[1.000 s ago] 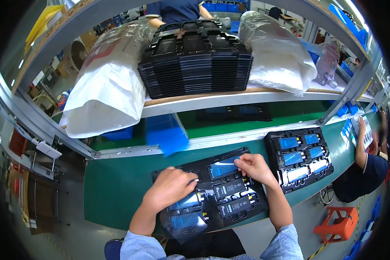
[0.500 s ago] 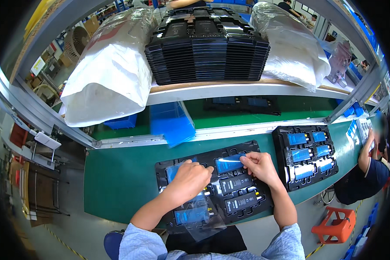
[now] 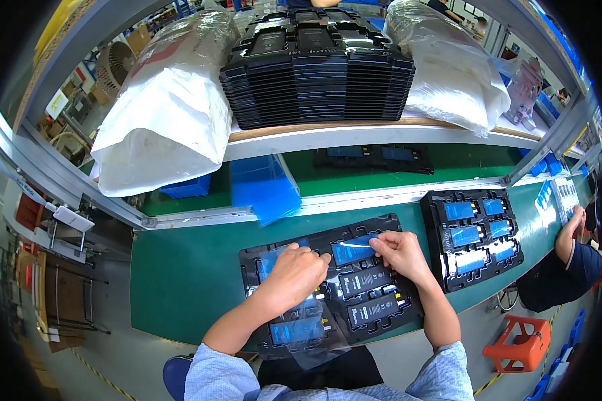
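Right hand (image 3: 396, 248) now pinching blue film (image 3: 354, 250) at far-right tray (image 3: 328, 287) cell, lifted since earlier; left hand (image 3: 294, 273) flat, open, pressing tray; peel underway.

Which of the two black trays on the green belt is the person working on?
The nearer tray, under both hands: left hand, right hand. The other tray lies untouched to its right.

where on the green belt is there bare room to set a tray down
Bare green belt lies left of the near black tray, out to the metal rail. A narrow strip separates that tray from the second tray. Under both hands it is crowded.
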A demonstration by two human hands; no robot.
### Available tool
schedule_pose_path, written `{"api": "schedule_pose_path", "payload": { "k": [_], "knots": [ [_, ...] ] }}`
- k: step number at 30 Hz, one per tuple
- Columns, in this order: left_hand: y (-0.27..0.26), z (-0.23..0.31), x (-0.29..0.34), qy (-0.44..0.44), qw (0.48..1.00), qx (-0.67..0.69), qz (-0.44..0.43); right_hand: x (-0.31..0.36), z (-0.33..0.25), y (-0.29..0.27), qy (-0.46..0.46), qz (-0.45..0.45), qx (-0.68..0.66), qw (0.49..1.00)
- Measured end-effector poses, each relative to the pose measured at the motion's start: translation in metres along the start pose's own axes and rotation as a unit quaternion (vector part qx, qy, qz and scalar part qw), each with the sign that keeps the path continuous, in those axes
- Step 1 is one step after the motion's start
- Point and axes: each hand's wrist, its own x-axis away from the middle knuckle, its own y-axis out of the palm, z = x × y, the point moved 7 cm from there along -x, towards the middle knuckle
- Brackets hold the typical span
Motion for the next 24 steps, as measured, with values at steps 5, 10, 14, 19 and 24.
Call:
{"api": "schedule_pose_path", "payload": {
  "k": [5, 10, 14, 19, 24],
  "knots": [
    [0.0010, 0.0018, -0.0020, 0.000, 1.000, -0.001, -0.002, 0.0000, 0.0019, -0.0008, 0.010, 0.003, 0.003, 1.000],
    [0.0006, 0.0037, -0.0022, 0.006, 1.000, 0.000, 0.019, 0.0008, -0.0025, -0.0007, 0.021, -0.005, 0.012, 1.000],
    [0.0024, 0.0042, -0.0022, 0.011, 1.000, -0.007, 0.026, 0.0004, -0.0020, -0.0006, 0.015, -0.005, 0.012, 1.000],
    [0.0085, 0.0072, -0.0023, 0.035, 0.999, 0.004, 0.037, -0.0007, -0.0008, -0.0004, 0.003, 0.011, 0.033, 0.999],
    [0.0093, 0.0100, -0.0049, 0.037, 0.999, -0.006, 0.019, 0.0001, -0.0024, 0.0000, -0.026, 0.045, 0.062, 0.997]
  ]
}}
